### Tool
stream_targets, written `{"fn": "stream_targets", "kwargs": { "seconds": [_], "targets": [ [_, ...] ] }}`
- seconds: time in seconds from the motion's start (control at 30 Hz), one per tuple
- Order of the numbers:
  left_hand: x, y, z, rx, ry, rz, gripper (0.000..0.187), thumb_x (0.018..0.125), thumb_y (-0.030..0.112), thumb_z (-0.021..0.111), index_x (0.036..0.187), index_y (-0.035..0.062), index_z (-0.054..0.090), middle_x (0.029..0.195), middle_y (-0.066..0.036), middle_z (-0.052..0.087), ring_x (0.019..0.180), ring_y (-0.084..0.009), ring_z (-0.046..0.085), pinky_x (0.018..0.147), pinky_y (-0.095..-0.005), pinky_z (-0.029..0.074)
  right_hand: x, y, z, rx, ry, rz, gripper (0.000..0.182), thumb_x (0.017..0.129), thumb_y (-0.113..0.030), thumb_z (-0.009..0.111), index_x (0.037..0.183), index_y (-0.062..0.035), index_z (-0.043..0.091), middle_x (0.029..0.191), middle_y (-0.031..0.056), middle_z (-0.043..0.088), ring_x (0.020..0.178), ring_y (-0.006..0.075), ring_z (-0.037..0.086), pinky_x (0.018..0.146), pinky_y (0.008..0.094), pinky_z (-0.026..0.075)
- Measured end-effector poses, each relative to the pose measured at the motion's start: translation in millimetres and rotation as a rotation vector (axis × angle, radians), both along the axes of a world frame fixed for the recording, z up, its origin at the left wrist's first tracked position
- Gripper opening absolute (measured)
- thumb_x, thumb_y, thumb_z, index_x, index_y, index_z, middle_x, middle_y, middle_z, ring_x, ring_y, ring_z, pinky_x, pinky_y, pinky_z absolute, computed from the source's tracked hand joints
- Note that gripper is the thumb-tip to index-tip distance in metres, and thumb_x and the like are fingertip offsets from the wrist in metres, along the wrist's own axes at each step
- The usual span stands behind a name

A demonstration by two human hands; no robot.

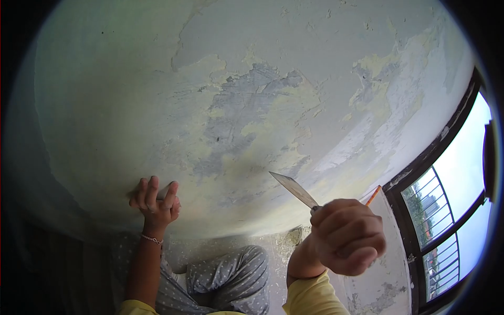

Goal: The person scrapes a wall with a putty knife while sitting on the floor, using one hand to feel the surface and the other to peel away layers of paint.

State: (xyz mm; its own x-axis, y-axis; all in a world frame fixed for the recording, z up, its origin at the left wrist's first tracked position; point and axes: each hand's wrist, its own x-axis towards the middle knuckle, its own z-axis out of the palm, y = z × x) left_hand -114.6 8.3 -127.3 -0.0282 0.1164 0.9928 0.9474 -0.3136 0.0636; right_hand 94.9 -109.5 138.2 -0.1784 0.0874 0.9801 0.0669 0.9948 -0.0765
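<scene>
My right hand (349,236) is wrapped round the handle of a scraper, whose thin metal blade (295,190) points up and left, toward the wall. Its handle is hidden in my fist. At the lower left, my left hand (155,202) rests at the wall with its fingers apart and somewhat bent, holding nothing. The wall (131,105) has pale paint with peeled edges, and a rough grey and yellowish patch (231,115) lies in its middle.
A dark-framed window (420,252) with railings outside stands at the right. An orange stick-like thing (374,195) is near its corner. My bent legs in grey dotted trousers (226,275) are below, over a speckled floor.
</scene>
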Motion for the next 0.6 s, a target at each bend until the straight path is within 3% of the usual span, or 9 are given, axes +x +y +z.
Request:
{"fn": "stream_targets", "kwargs": {
  "seconds": [0.07,0.27,0.33,0.37,0.47,0.53,0.6],
  "targets": [
    [0.2,1.0,0.5,0.004,-0.006,0.004,0.037,0.097,0.033,0.04,0.13,0.0311,0.054,0.143,-0.007,0.04,0.132,-0.0281,0.035,0.101,-0.045,0.025,3.6,27.6,-10.5,-0.146,-0.01,-0.251,0.046,0.097,-0.033,0.057,0.062,-0.007,0.041,0.045,0.0034,0.046,0.033,0.0148,0.045,0.036,0.0317,0.049],
    [0.9,-0.8,0.6,-0.009,-0.002,0.047,0.036,0.097,0.034,0.038,0.129,0.0317,0.054,0.143,-0.007,0.041,0.132,-0.0277,0.035,0.099,-0.0435,0.023,8.7,-10.0,-1.6,-0.015,-0.018,0.148,0.04,0.095,-0.022,0.061,0.064,-0.0044,0.041,0.049,0.0035,0.047,0.041,0.0187,0.05,0.042,0.0319,0.047],
    [1.3,-1.1,-0.3,-0.01,-0.004,0.036,0.036,0.097,0.034,0.038,0.129,0.0317,0.054,0.143,-0.007,0.041,0.132,-0.0277,0.035,0.099,-0.0435,0.023,1.1,24.7,-14.3,-0.15,-0.018,-0.134,0.042,0.093,-0.025,0.064,0.063,-0.0048,0.043,0.047,0.0044,0.048,0.04,0.0181,0.051,0.043,0.0329,0.05],
    [1.8,0.8,0.5,0.004,-0.015,0.033,0.035,0.097,0.034,0.038,0.128,0.0316,0.054,0.142,-0.007,0.041,0.132,-0.0277,0.035,0.1,-0.0435,0.023,7.0,48.1,-25.4,-0.135,-0.06,-0.158,0.037,0.1,-0.02,0.048,0.067,-0.0059,0.04,0.046,0.0043,0.041,0.031,0.0122,0.036,0.029,0.0272,0.035],
    [1.0,2.0,-1.1,0.007,-0.014,0.041,0.035,0.097,0.034,0.038,0.128,0.0318,0.054,0.142,-0.007,0.042,0.132,-0.0274,0.035,0.1,-0.0438,0.023,2.9,19.4,-7.8,0.029,-0.15,-0.041,0.038,0.1,-0.02,0.046,0.066,-0.0062,0.038,0.046,0.0037,0.04,0.031,0.0123,0.036,0.028,0.0284,0.036],
    [1.4,1.7,0.0,0.003,-0.015,0.052,0.035,0.097,0.035,0.038,0.128,0.0319,0.054,0.142,-0.007,0.042,0.132,-0.0275,0.035,0.1,-0.0439,0.024,4.5,4.2,-3.3,0.075,-0.076,0.148,0.041,0.101,-0.022,0.043,0.064,-0.0082,0.032,0.046,0.0026,0.038,0.032,0.0121,0.036,0.028,0.0286,0.037],
    [0.5,-1.2,-0.3,0.002,0.002,0.04,0.035,0.097,0.035,0.038,0.129,0.032,0.054,0.142,-0.007,0.042,0.132,-0.0276,0.035,0.101,-0.044,0.024,0.1,23.5,-5.5,0.072,-0.098,-0.081,0.04,0.101,-0.02,0.042,0.064,-0.0076,0.034,0.046,0.0026,0.039,0.032,0.012,0.036,0.028,0.029,0.037]
  ]
}}
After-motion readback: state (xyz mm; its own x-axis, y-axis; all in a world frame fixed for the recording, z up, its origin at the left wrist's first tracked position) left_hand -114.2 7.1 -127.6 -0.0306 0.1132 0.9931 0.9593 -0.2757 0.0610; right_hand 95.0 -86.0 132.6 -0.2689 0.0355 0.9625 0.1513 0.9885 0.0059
